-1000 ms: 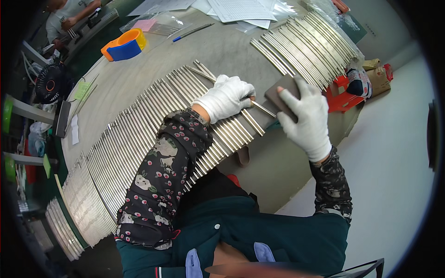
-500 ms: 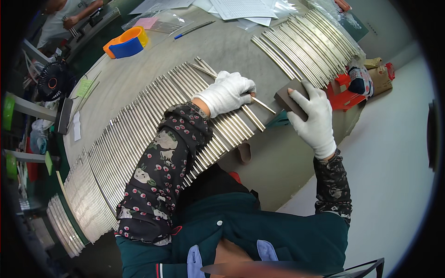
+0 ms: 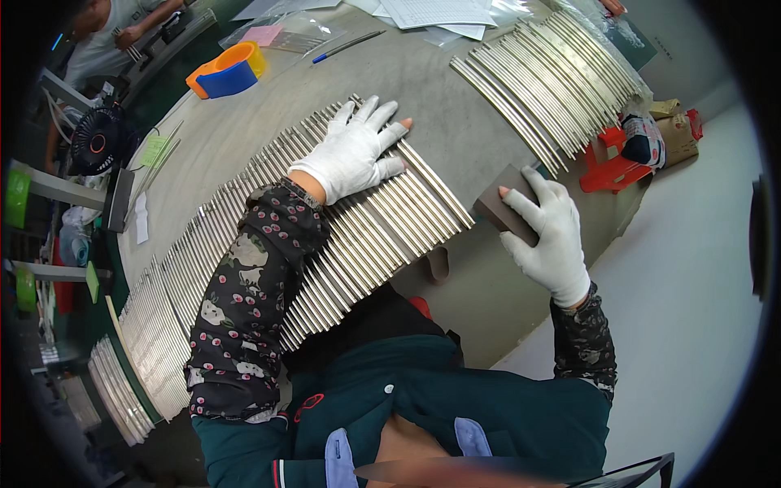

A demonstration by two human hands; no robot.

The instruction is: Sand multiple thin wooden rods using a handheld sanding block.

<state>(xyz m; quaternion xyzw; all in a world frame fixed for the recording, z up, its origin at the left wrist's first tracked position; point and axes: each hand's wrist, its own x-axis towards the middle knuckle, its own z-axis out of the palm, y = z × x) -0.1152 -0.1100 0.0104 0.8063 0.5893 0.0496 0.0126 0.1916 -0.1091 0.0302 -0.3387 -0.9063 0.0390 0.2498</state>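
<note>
Resting palm down with its fingers spread, my left hand, gloved in white, lies across the far ends of the long row of metal rods. One bare fingertip shows past the glove. At the near right edge of the bench my right hand, also gloved, pinches a dark grey-brown block between thumb and fingers; I can't tell from my feed whether the block touches the bench. The nearest rod ends are just beside it, and the row lies side by side along the near edge, its ends reaching that edge.

Further out, towards the left end, the row meets thinner-looking rods, with a separate bundle past them. A second batch of rods fills the far right corner, apart from the first, next to clear plastic. Near the far edge I have a pen, some papers, a clear bag with a pink slip and an orange, yellow and blue ring. A black fan stands beyond the left edge; off the right one is a red-orange container.
</note>
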